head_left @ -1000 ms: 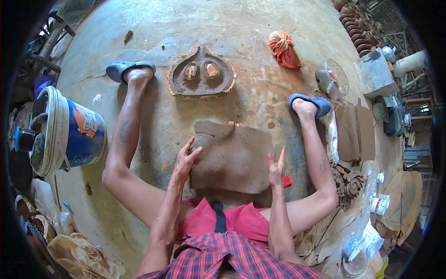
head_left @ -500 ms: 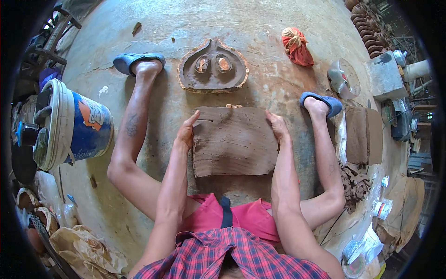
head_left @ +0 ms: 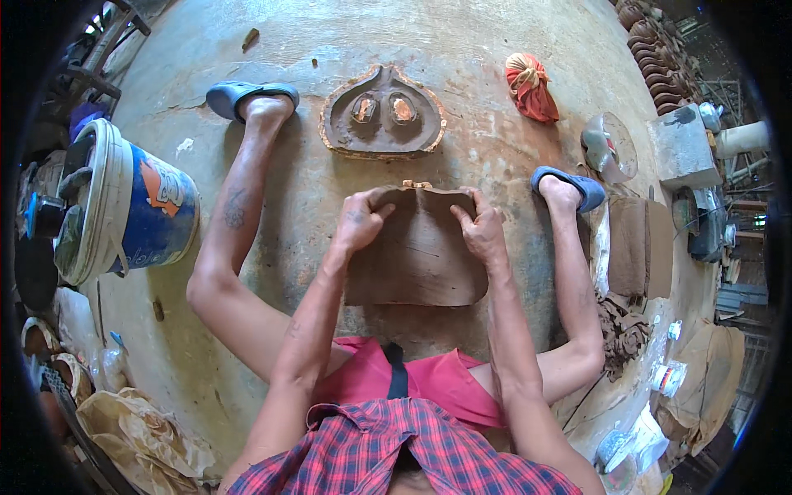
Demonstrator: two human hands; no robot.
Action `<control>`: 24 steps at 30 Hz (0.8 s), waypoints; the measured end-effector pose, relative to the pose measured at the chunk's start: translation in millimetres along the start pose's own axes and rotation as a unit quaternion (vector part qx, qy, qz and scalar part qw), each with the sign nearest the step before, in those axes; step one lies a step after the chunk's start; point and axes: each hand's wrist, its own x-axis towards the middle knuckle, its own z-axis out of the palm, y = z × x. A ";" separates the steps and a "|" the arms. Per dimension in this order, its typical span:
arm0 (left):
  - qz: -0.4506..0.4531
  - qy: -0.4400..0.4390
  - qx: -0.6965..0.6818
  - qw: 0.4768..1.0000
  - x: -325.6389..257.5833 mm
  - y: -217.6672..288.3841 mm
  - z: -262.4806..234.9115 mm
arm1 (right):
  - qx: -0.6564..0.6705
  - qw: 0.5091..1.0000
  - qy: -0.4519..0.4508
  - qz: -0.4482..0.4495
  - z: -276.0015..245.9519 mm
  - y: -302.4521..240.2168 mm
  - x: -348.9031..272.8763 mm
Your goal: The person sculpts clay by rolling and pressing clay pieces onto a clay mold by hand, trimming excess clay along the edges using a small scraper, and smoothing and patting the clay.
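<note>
A brown slab of wet clay (head_left: 417, 264) is between my legs, its far edge lifted and sagging in the middle. My left hand (head_left: 360, 221) pinches its far left corner, thumb on top. At the far right corner my right hand (head_left: 481, 224) grips it the same way. Just beyond the far edge shows a small pale orange piece (head_left: 417, 185), mostly hidden by the slab. Farther off lies a rounded mould (head_left: 330, 142) with a pointed top, lined with dark clay around two oval raised parts.
A blue and white bucket (head_left: 157, 206) stands at the left. Far right of the mould lies a red cloth bundle (head_left: 532, 89). Beyond my right leg are stacked clay slabs (head_left: 631, 247), a clay heap (head_left: 623, 334) and a grey block (head_left: 683, 144). Crumpled brown paper (head_left: 136, 433) lies lower left.
Both hands have moved inward from the slab's sides to its far corners and closed on them. The slab's far edge has risen and now curves.
</note>
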 end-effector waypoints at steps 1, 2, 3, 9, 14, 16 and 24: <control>-0.028 0.000 -0.006 1.000 2.3 -5.3 -2.6 | -0.007 1.000 -0.003 0.010 -3.0 7.2 1.6; -0.058 0.003 -0.011 0.998 1.0 -13.0 -7.5 | -0.006 1.000 -0.006 0.010 -3.8 10.2 3.0; -0.060 -0.013 -0.040 0.997 0.9 -23.3 -11.3 | 0.016 1.000 -0.011 0.023 -4.6 12.9 5.1; -0.125 -0.007 -0.199 0.972 -51.3 -43.3 -25.5 | 0.153 0.983 -0.030 0.098 -23.0 43.9 -34.9; -0.123 0.051 -0.201 0.970 -79.1 -69.6 4.2 | 0.197 0.976 0.030 0.084 1.2 70.6 -81.1; -0.117 0.064 -0.126 0.983 -82.8 -58.5 7.9 | 0.159 0.984 0.057 0.063 6.4 58.4 -90.4; -0.027 0.077 0.005 0.997 -84.3 -8.3 18.7 | -0.032 0.976 0.004 0.215 -6.1 42.1 -83.1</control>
